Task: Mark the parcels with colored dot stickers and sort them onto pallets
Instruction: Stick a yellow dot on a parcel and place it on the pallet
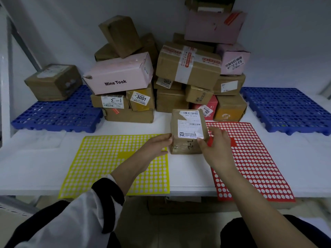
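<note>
In the head view, a small parcel (187, 140) stands upright on the white tabletop (188, 169), between the yellow sticker sheet (107, 158) and the red sticker sheet (254, 158). The right hand (216, 147) grasps its right edge, thumb on the front. The left hand (157, 144) presses near-straight fingers against its left side.

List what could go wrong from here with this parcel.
The small parcel, held between the left hand and right hand, could slip. Its label has a lifted corner that may tear further. The tilted pink box on the pile behind could slide if bumped.
</note>
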